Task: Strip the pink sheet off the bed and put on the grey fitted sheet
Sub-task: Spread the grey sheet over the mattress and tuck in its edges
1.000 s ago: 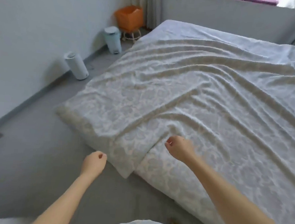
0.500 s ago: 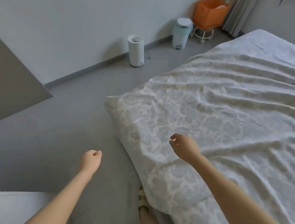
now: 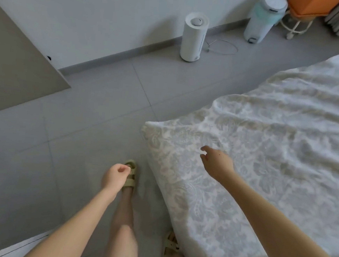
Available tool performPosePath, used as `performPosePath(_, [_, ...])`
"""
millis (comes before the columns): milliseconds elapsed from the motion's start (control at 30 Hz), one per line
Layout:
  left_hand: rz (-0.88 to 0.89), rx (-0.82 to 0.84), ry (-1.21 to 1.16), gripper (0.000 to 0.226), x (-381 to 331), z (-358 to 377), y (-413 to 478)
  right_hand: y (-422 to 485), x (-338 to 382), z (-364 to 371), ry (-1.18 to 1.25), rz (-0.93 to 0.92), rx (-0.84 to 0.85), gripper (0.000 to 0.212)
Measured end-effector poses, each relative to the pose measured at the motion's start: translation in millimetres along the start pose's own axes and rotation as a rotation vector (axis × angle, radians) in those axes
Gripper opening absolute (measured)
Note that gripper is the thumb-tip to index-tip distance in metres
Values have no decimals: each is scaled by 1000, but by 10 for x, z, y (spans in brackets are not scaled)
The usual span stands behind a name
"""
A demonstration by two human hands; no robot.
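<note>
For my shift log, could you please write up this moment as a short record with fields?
Patterned sheet: wrinkled, wrapped over the near corner
Right hand: fingers relaxed, above the sheet near that corner
Left hand: loosely curled, holding nothing, over the floor
Floor: white cylinder standing, pale blue bin beyond it

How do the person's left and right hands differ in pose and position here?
The left hand hangs over the floor by a sandal, fingers loosely curled. The right hand is over the patterned sheet near the bed's corner, fingers stretched forward. The left is nearer the body, the right farther ahead. Both hold nothing.
</note>
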State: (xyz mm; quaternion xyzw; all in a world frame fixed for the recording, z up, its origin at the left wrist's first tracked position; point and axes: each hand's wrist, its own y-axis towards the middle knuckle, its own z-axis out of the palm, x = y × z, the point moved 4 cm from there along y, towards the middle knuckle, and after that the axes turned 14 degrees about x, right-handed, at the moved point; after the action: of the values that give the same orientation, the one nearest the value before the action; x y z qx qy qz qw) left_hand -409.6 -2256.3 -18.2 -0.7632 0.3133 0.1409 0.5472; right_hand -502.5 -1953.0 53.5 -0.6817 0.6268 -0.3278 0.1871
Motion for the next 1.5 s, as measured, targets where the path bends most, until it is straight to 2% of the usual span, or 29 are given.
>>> performPosePath(67, [33, -4, 33, 6, -186, -99, 392, 406, 144, -55, -62, 23, 16, 39])
performPosePath(200, [37, 43, 180, 30, -542, -278, 1248, 1210, 359, -107, -201, 128, 81, 49])
performPosePath(300, [83, 191, 381, 62, -765, -275, 1864, 1750, 424, -80, -389, 204, 115, 69])
performPosePath(367, [107, 358, 483, 77, -835, -198, 2240, 2035, 438, -39, -531, 213, 162, 71])
performPosePath(400, [98, 439, 536, 77, -831, -154, 2402, 2126, 468, -42, -596, 215, 188, 63])
performPosePath(433, [92, 522, 585, 68, -818, -104, 2529, 2200, 482, -37, -644, 208, 219, 50])
performPosePath(500, [121, 638, 681, 30, -774, -34, 2700, 2297, 501, -23, -726, 143, 213, 24])
performPosePath(533, [151, 677, 680, 24, -768, -28, 2739, 2328, 504, -24, -734, 93, 199, 15])
performPosePath(600, [203, 750, 563, 32, -784, -80, 2772, 2355, 474, -79, -666, -30, 111, 34])
performPosePath(700, [372, 726, 479, 37, -1064, -356, 2673, 2300, 404, -295, -607, -78, 51, 46])
performPosePath(733, [438, 685, 462, 37, -1224, -473, 2601, 2267, 408, -450, -593, -65, 13, 44])
performPosePath(800, [583, 580, 392, 31, -1636, -697, 2452, 2182, 334, -815, -552, -16, -115, 24])
performPosePath(867, [701, 476, 361, 27, -2052, -817, 2422, 2136, 267, -1214, -498, 41, -271, 21])
performPosePath(933, [748, 401, 407, 28, -2335, -783, 2541, 2209, 228, -1490, -454, 95, -350, 19])
performPosePath(1000, [685, 367, 452, 28, -2393, -666, 2804, 2389, 209, -1525, -438, 136, -361, 16])
performPosePath(1067, [570, 341, 484, 32, -2279, -531, 3107, 2641, 185, -1389, -425, 161, -305, 15])
performPosePath(1233, [335, 334, 563, 21, -1842, -133, 3718, 3317, 166, -920, -431, 314, -22, 19])
performPosePath(1367, [149, 274, 762, 45, -1615, -58, 3742, 3599, 217, -836, -352, 360, 9, 33])
performPosePath(1433, [86, 249, 750, 50, -1499, -85, 3540, 3676, 252, -886, -391, 346, -13, 36])
performPosePath(1500, [-60, 360, 733, 69, -1287, -67, 3296, 3727, 222, -881, -448, 412, 46, 55])
